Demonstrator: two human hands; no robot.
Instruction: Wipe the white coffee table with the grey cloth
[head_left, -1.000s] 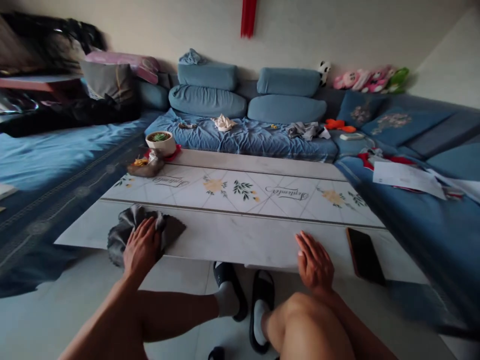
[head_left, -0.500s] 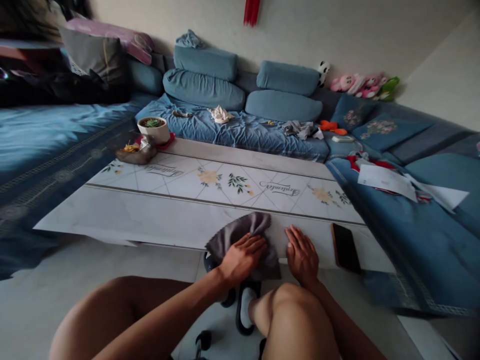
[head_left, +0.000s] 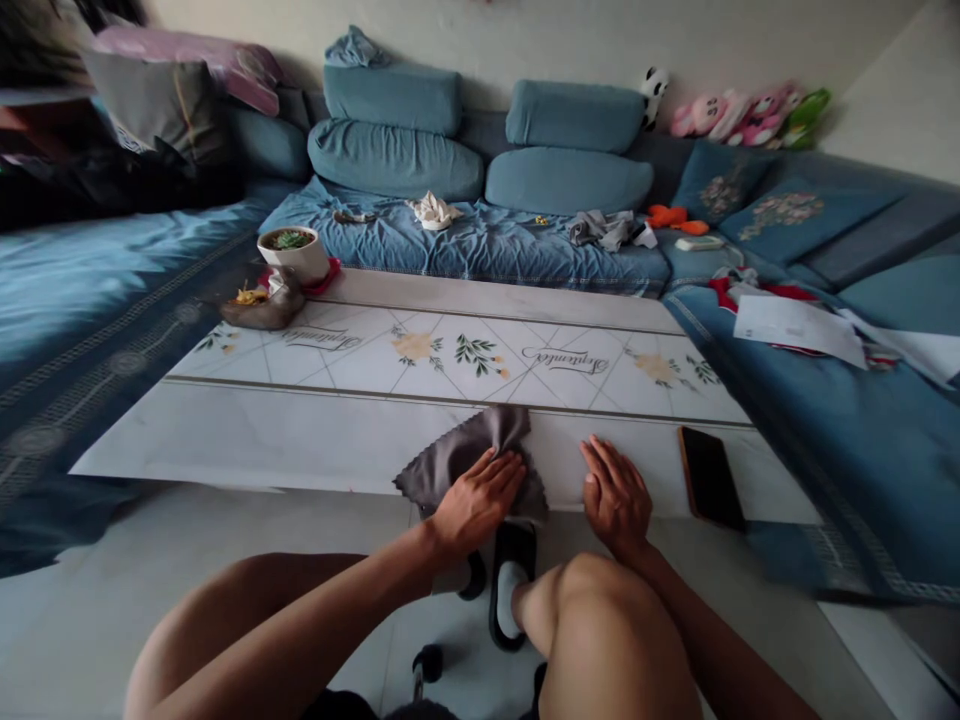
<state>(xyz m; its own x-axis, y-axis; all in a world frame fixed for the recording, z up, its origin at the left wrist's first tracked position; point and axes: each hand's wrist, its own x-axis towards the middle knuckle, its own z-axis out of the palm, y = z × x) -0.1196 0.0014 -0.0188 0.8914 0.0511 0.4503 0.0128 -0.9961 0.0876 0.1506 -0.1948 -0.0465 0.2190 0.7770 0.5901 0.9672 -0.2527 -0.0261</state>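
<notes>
Our grey cloth (head_left: 469,455) lies bunched at the near edge of the marble-look table (head_left: 225,440), lower middle of the frame, under our left hand (head_left: 476,505), spread and pressing, not pinching. Our right hand (head_left: 615,500), spread and empty, rests just right of it, near the phone (head_left: 710,478).

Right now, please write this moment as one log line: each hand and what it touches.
left hand: on grey cloth | right hand: on marble-pattern table, near smartphone

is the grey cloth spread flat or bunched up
Bunched: the grey cloth rises in crumpled folds, pressed under the left hand, not lying smooth.
</notes>
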